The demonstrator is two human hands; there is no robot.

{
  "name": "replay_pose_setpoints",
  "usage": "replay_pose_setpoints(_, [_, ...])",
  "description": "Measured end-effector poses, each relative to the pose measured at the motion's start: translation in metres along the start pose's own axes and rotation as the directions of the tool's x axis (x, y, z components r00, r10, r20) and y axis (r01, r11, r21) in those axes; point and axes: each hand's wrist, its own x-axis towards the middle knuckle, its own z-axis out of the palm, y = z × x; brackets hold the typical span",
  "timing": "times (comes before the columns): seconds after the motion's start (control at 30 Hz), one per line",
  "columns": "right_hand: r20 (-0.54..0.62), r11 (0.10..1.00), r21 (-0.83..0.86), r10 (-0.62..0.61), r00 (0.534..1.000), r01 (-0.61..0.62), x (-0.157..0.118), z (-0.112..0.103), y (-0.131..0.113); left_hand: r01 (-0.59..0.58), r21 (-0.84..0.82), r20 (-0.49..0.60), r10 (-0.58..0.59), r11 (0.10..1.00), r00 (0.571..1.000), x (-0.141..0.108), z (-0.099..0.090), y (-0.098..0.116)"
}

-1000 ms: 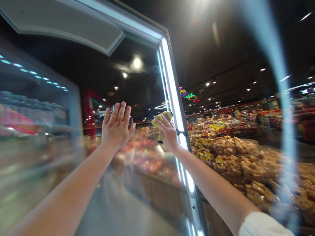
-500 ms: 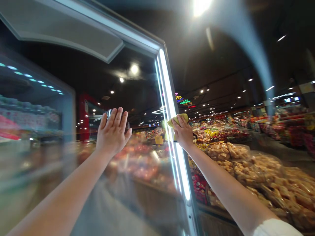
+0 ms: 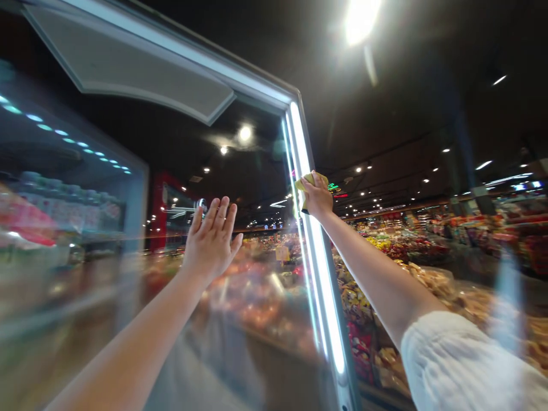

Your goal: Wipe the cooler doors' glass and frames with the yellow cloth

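My left hand (image 3: 213, 240) lies flat against the glass pane (image 3: 257, 200) of a large door, its fingers stretched out and the thumb apart. Toward the upper right edge of that door, my right hand (image 3: 319, 195) is closed on a yellow cloth (image 3: 305, 181) and presses it on the door's metal frame, beside the bright light strip (image 3: 323, 268). The cloth is partly hidden under my fingers.
Bottles on a shelf (image 3: 64, 200) show at the left, behind a lit cabinet edge. Piles of packaged goods (image 3: 428, 279) stand to the right beyond the door frame. A grey panel (image 3: 141, 68) crosses the door's top.
My right hand has slid up along the door frame with the cloth. My left hand stays flat on the glass. The whole view has shifted slightly.
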Motion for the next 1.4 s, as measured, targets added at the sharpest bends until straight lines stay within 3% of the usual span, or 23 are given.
replay_pose_setpoints(0.17, [0.002,1.000,0.013,0.010,1.000,-0.010,0.060,0.003,-0.009,-0.006,-0.010,-0.060,0.006,1.000,0.998,-0.002,0.003,-0.003])
replay_pose_setpoints(0.3, [-0.018,1.000,-0.008,0.008,1.000,-0.008,0.058,0.004,-0.005,0.000,-0.021,-0.052,-0.001,1.000,0.999,-0.003,0.003,-0.002])
replay_pose_setpoints(0.47, [-0.057,0.999,0.027,-0.020,0.998,0.021,0.011,0.007,0.006,0.012,-0.074,-0.020,-0.013,0.997,1.000,0.000,0.001,0.001])
replay_pose_setpoints(0.83, [-0.010,0.998,0.001,0.061,0.998,-0.061,-0.112,-0.009,0.003,0.040,-0.150,0.017,-0.038,0.988,0.999,0.002,-0.001,0.006])
replay_pose_setpoints(1.17, [-0.016,0.990,-0.092,0.103,0.995,-0.104,-0.206,-0.007,0.005,0.056,-0.061,0.080,-0.051,0.997,0.995,0.008,-0.007,0.015])
replay_pose_setpoints(1.4, [0.058,0.989,-0.107,0.106,0.993,-0.099,-0.284,-0.008,0.016,0.038,-0.074,0.108,-0.030,0.997,0.994,0.012,-0.001,0.018])
